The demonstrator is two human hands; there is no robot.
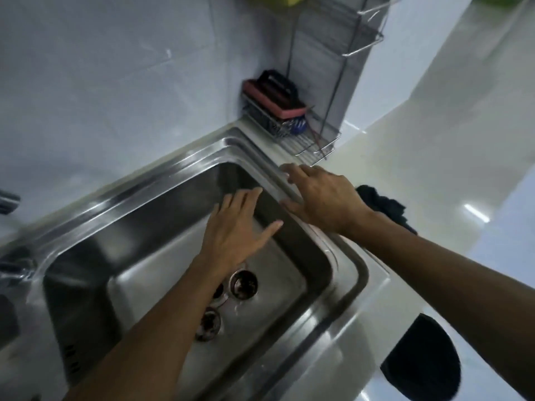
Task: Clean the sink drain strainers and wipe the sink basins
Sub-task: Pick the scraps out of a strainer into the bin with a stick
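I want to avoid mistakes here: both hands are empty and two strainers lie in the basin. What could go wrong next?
1. The two strainers lie loose and dirty on the floor of the sink basin; rinsing might spread their grime over it.
2. The dark cloth lies on the counter just behind the right hand; the wrist could drag it into the basin.

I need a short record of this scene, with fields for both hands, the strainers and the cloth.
left hand: open, fingers spread, above the stainless steel sink basin
right hand: open, over the basin's right rim
strainers: two round metal drain strainers lie in the basin, dark inside
cloth: dark crumpled cloth on the pale counter, behind the right wrist
rack: wire rack holds a pink-and-black scrubber
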